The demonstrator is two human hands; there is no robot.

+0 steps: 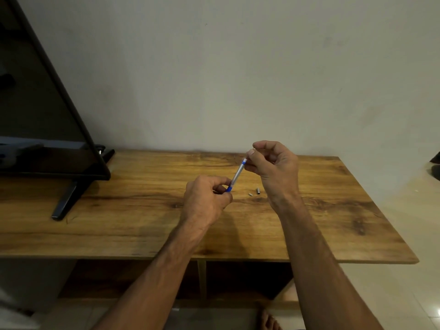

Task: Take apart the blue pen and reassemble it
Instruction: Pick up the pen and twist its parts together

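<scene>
The blue pen [237, 175] has a clear grey barrel and blue ends, and it is held tilted above the wooden table [133, 210]. My left hand [207, 198] pinches its lower blue end. My right hand [273, 167] pinches the upper end between thumb and fingertips, where a thin part sticks out past the fingers. Two small loose pen parts lie on the table between my hands: a dark tube [257, 191] and a pale bit [250, 194].
A black flat screen [47, 115] on a slanted foot [66, 201] stands at the table's left. A plain wall rises behind. Open shelves show under the table's front edge, and a bare foot [270, 320] rests on the tiled floor.
</scene>
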